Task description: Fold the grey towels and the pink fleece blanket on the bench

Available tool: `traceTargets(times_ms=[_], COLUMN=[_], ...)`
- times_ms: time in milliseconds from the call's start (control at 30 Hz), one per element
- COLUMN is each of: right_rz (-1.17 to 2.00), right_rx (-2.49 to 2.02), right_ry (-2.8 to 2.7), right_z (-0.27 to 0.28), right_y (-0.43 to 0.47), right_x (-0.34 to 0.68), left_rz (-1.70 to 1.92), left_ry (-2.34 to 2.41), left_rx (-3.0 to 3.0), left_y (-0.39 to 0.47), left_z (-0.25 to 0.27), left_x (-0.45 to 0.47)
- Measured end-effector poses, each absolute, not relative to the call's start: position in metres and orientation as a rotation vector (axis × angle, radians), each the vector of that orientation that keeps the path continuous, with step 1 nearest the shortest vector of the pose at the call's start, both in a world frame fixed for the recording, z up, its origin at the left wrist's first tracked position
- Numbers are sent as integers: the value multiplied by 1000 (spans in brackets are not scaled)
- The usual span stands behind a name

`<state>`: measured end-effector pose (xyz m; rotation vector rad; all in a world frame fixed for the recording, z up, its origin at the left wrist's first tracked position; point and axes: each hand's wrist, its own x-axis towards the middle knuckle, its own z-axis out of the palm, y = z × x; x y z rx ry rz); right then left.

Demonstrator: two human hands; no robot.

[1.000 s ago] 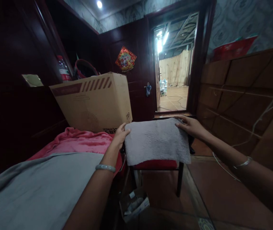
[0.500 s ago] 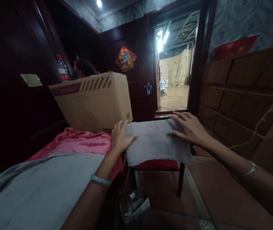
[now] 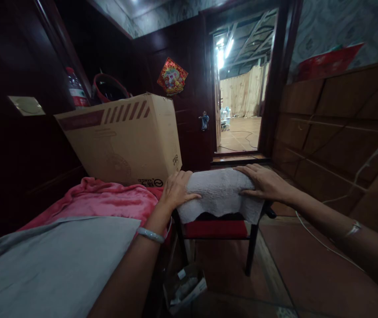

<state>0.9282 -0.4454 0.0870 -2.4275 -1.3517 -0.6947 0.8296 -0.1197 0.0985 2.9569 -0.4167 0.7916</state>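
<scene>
A light grey, fluffy towel (image 3: 217,193) hangs over the back of a black-framed chair (image 3: 251,251) with a red seat (image 3: 215,229). My left hand (image 3: 177,191) grips the towel's upper left corner, its fingers over the top edge and the thumb lying on the near face. At the opposite top corner my right hand (image 3: 264,183) holds the towel the same way, fingers bent over the chair back. The fingertips of both hands are partly hidden behind the top edge.
A large cardboard box (image 3: 119,141) stands at the left behind a pink blanket (image 3: 109,201) and a grey cloth (image 3: 59,260). A small open box (image 3: 185,287) lies on the floor. Brown drawers (image 3: 341,106) and a white cable (image 3: 374,159) are at the right. A doorway (image 3: 242,110) opens ahead.
Both hands have closed onto the towel's top corners, the left moving right. The towel's lower edge has risen, baring more of the chair's red seat. The view has shifted slightly.
</scene>
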Motion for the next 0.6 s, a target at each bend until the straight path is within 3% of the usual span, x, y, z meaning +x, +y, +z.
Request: traceTargets(times_ms=[367,600], right_rz=[-679,-677], right_rx=[-2399,-2239], right_ry=[-1349,-1339], right_z=[85,73], right_y=[-441,-454], right_x=[932,929], left_rz=[678,572], left_ry=[-462,-98], left_rx=[2946,2935], left_y=[-112,-55], left_z=[103,51], left_x=[816,716])
